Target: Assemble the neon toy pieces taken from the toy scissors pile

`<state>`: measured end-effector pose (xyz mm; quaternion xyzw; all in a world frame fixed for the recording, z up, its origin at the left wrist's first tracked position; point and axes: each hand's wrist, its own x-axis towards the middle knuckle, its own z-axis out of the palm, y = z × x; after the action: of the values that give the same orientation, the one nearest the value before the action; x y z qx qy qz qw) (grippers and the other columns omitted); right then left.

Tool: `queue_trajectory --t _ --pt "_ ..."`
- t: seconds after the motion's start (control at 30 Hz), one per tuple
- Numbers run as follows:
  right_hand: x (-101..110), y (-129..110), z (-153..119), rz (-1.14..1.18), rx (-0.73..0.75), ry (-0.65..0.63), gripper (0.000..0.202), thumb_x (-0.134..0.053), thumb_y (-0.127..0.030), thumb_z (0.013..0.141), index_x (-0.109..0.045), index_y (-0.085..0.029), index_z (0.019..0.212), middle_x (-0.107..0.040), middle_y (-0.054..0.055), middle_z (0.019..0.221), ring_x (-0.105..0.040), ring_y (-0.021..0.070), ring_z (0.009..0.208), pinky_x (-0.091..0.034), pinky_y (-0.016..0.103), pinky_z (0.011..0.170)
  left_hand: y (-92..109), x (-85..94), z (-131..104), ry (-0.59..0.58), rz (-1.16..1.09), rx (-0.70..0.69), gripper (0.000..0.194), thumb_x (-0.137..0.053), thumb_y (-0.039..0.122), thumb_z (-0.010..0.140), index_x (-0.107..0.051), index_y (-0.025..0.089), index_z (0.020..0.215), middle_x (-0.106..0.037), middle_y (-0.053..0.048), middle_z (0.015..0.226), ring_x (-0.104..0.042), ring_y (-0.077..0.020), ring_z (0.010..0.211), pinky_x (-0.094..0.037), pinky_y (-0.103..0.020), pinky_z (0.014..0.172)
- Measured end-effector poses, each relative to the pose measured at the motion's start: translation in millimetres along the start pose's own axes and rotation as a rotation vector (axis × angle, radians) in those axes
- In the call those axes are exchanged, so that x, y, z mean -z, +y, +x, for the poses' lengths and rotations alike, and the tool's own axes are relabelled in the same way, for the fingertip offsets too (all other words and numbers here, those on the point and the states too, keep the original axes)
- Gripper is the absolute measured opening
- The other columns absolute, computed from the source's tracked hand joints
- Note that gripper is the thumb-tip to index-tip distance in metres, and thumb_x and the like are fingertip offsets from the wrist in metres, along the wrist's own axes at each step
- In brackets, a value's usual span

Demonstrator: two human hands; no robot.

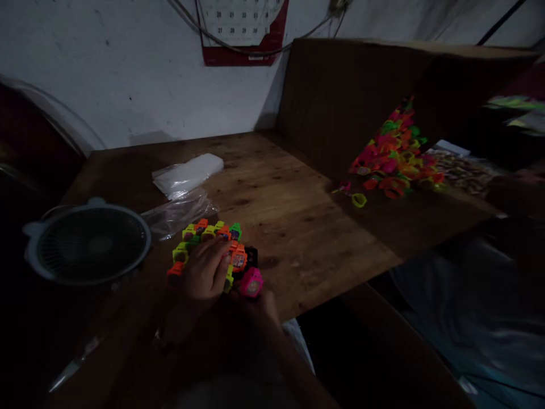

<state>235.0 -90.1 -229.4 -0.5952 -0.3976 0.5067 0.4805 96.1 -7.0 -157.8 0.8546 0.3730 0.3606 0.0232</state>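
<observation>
A dim room is shown, with a white wall carrying a red-framed calendar (pixel 244 31) (cut off at the top edge) behind a worn wooden table (pixel 293 227). The lower left of the view is lost in darkness. A cluster of small neon plastic toys (pixel 208 241), green, orange and pink, is gathered at the table's near edge. The left hand (pixel 206 272) is laid flat over this cluster, fingers spread and pressing on the pieces, nothing being clasped. The right hand (pixel 259 304) is mostly hidden in shadow below the edge; a pink toy (pixel 252 283) is touched by its fingers, though whether it is gripped cannot be told. A small white fan (pixel 87 244) lies face-up just left of the cluster, and clear plastic bags (pixel 185 179) are stacked behind it. Bare tabletop is left open between the cluster and a heap of similar toys (pixel 394 156) at the far right, beside a large cardboard box (pixel 340 96). Beyond the right edge, blurred dark shapes cannot be identified.
</observation>
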Motion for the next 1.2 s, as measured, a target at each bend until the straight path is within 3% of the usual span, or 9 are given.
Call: queue_trajectory --t 0.23,0.57,0.67,0.73,0.8,0.87,0.97,1.07,1.2 --pt "-4.6 -7.1 -9.8 -0.299 0.256 0.022 0.022 -0.054 -0.03 0.08 -0.069 -0.018 0.091 -0.071 0.008 0.087 -0.065 0.0226 0.079 -0.051 0.031 0.074 6.0 -1.6 1.3 0.053 -0.081 0.073 0.03 -0.044 0.018 0.091 -0.057 0.019 0.117 -0.064 -0.005 0.117 -0.053 -0.0155 0.115 -0.041 -0.034 0.102" --pt "-34.7 -0.3 -16.3 -0.295 0.148 0.09 0.023 -0.045 -0.019 0.083 -0.067 -0.016 0.09 -0.069 0.01 0.087 -0.063 0.019 0.076 -0.049 0.027 0.067 9.1 2.5 1.5 -0.038 0.059 0.003 0.038 -0.05 0.032 0.087 -0.053 0.019 0.122 -0.063 -0.005 0.119 -0.051 -0.0203 0.117 -0.037 -0.036 0.1" --pt "-24.5 7.5 -7.9 -0.29 0.157 0.043 0.019 -0.05 -0.023 0.083 -0.067 -0.018 0.085 -0.07 0.006 0.08 -0.063 0.0179 0.073 -0.049 0.026 0.065 8.3 0.0 0.3 -0.044 0.155 -0.067 0.051 -0.057 0.044 0.08 -0.052 0.021 0.125 -0.062 -0.006 0.122 -0.051 -0.0271 0.117 -0.036 -0.042 0.096" --pt "4.3 -1.5 14.1 -0.313 0.18 -0.121 0.014 -0.058 -0.025 0.079 -0.068 -0.018 0.086 -0.07 0.003 0.076 -0.063 0.017 0.07 -0.049 0.024 0.062 6.4 -4.6 -0.6 0.002 0.198 -0.094 0.053 -0.057 0.045 0.078 -0.053 0.022 0.125 -0.063 -0.006 0.121 -0.054 -0.0287 0.112 -0.037 -0.043 0.093" --pt "51.8 -27.3 47.3 -0.426 0.098 -0.074 0.019 -0.064 -0.027 0.077 -0.068 -0.018 0.093 -0.069 0.001 0.074 -0.064 0.0169 0.068 -0.049 0.023 0.061 3.9 -9.9 -0.9 0.059 0.206 -0.114 0.053 -0.057 0.046 0.076 -0.054 0.023 0.124 -0.065 -0.006 0.116 -0.056 -0.0284 0.107 -0.038 -0.041 0.09" --pt "110.4 -63.4 83.9 -0.697 -0.115 0.415 0.024 -0.062 -0.028 0.08 -0.066 -0.018 0.102 -0.07 0.004 0.079 -0.067 0.019 0.074 -0.051 0.026 0.068 2.1 -14.0 -0.9 0.101 0.21 -0.123 0.054 -0.057 0.047 0.075 -0.054 0.023 0.123 -0.066 -0.007 0.114 -0.057 -0.0281 0.105 -0.039 -0.04 0.089" --pt "193.8 -107.1 129.2 -0.831 -0.243 0.822 0.046 -0.044 -0.021 0.089 -0.042 -0.003 0.132 -0.059 0.027 0.116 -0.059 0.0335 0.109 -0.044 0.047 0.091 1.4 -17.5 -0.8 0.138 0.233 -0.125 0.054 -0.057 0.047 0.074 -0.054 0.023 0.122 -0.066 -0.007 0.113 -0.057 -0.0276 0.104 -0.038 -0.039 0.088" --pt "248.1 -117.8 152.1 -0.837 -0.36 0.98 0.058 -0.046 -0.014 0.086 -0.028 0.008 0.137 -0.054 0.037 0.116 -0.053 0.0399 0.116 -0.04 0.054 0.094 1.9 -20.7 -0.2 0.177 0.242 -0.135 0.055 -0.058 0.045 0.073 -0.054 0.024 0.123 -0.067 -0.007 0.11 -0.058 -0.0276 0.101 -0.037 -0.039 0.087" --pt "274.5 -103.6 154.5 -0.794 -0.414 0.984 0.061 -0.048 -0.005 0.081 -0.027 0.01 0.136 -0.056 0.037 0.113 -0.055 0.0384 0.115 -0.043 0.05 0.092 4.2 -19.7 -0.3 0.155 0.264 -0.123 0.054 -0.054 0.042 0.074 -0.053 0.023 0.125 -0.067 -0.007 0.111 -0.057 -0.0296 0.103 -0.037 -0.041 0.085"
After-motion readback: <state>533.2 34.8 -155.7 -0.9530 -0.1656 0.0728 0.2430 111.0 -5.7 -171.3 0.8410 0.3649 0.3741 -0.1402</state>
